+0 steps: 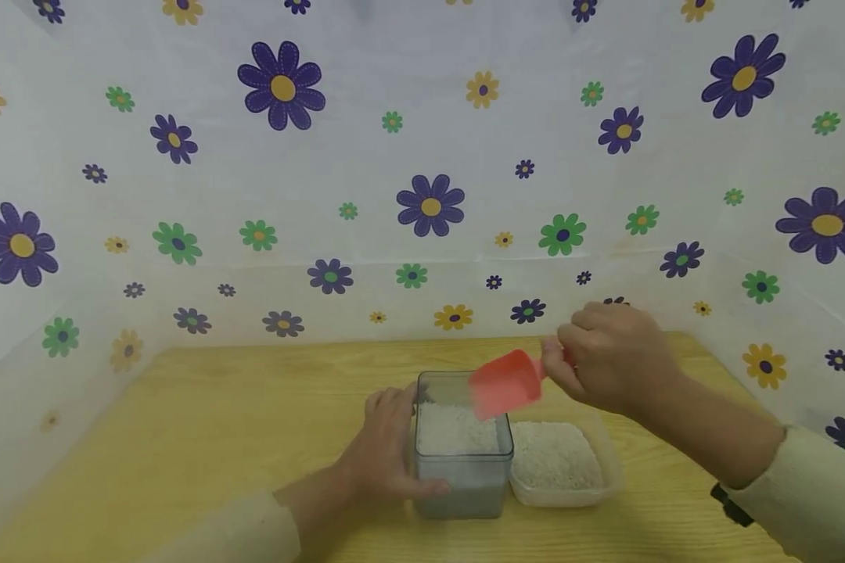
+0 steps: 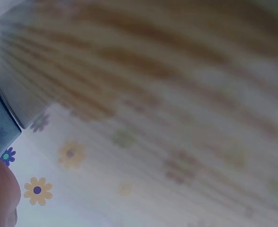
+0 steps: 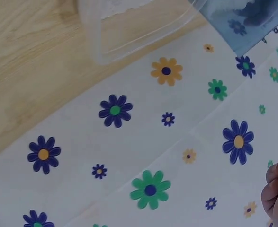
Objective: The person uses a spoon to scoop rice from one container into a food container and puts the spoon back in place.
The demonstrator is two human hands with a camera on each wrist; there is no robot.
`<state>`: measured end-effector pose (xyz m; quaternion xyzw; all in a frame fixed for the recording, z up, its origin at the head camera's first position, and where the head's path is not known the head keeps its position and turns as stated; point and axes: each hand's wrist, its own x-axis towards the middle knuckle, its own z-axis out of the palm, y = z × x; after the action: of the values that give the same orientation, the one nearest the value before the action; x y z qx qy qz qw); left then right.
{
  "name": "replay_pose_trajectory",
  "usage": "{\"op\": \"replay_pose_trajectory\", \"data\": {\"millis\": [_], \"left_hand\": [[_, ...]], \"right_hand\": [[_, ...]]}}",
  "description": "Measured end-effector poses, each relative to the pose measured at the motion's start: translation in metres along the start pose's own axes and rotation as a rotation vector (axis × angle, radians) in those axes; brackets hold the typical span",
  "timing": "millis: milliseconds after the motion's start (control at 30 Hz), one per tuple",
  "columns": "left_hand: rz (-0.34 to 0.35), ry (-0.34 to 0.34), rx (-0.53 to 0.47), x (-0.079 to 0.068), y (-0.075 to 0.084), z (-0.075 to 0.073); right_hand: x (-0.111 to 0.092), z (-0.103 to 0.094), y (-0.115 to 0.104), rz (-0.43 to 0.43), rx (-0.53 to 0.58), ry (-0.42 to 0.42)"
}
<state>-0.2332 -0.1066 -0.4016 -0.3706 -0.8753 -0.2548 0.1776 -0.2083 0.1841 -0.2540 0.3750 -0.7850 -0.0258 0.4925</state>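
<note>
In the head view a tall clear container [image 1: 461, 489] of white rice [image 1: 454, 430] stands on the table. My left hand [image 1: 387, 453] rests against its left side, thumb at the front and fingers toward the back. Above the container's right rear rim, my right hand [image 1: 609, 356] grips the handle of a pink scoop [image 1: 510, 385], which is tilted down to the left. Blur at the scoop's lip hides whether grains are falling. In the right wrist view only the curled fingers [image 3: 273, 189] show at the edge.
Right beside the tall container is a low clear tub [image 1: 559, 497], also with rice in it. Wood-grain table [image 1: 253, 414] lies under everything. A white flowered sheet [image 1: 366, 164] hangs behind and along both sides.
</note>
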Motion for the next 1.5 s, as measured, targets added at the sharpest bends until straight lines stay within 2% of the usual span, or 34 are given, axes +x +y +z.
{"op": "replay_pose_trajectory", "data": {"millis": [100, 200, 300, 400, 467, 533, 667, 967, 1200, 1300, 1500], "left_hand": [[0.0, -0.008, -0.015, -0.002, -0.001, 0.002], [-0.006, -0.021, -0.023, -0.003, -0.001, 0.002], [-0.023, -0.03, -0.028, -0.005, 0.0, 0.0], [-0.039, -0.04, -0.033, -0.004, 0.0, -0.001], [-0.046, -0.05, -0.038, -0.004, 0.0, -0.002], [-0.046, -0.055, -0.035, -0.002, 0.0, -0.003], [-0.04, -0.051, -0.026, 0.0, 0.001, -0.005], [-0.029, -0.041, -0.021, 0.0, 0.001, -0.003], [0.011, 0.002, -0.011, 0.001, 0.003, 0.0], [0.012, -0.001, -0.007, 0.001, 0.003, 0.0], [0.001, -0.006, 0.0, 0.001, 0.001, -0.002]], "right_hand": [[0.009, 0.012, -0.015, -0.045, -0.034, -0.092], [0.012, 0.025, -0.032, -0.031, -0.069, -0.239], [0.014, 0.038, -0.051, 0.046, -0.059, -0.413], [0.014, 0.047, -0.066, 0.154, -0.004, -0.569], [0.014, 0.051, -0.073, 0.219, 0.029, -0.642], [0.012, 0.053, -0.077, 0.269, 0.062, -0.679], [0.009, 0.052, -0.078, 0.339, 0.11, -0.679], [0.0, 0.052, -0.075, 0.416, 0.111, -0.583], [-0.01, 0.05, -0.072, 0.561, 0.182, -0.655], [-0.015, 0.048, -0.071, 0.612, 0.229, -0.672], [-0.022, 0.047, -0.071, 0.656, 0.29, -0.619]]}}
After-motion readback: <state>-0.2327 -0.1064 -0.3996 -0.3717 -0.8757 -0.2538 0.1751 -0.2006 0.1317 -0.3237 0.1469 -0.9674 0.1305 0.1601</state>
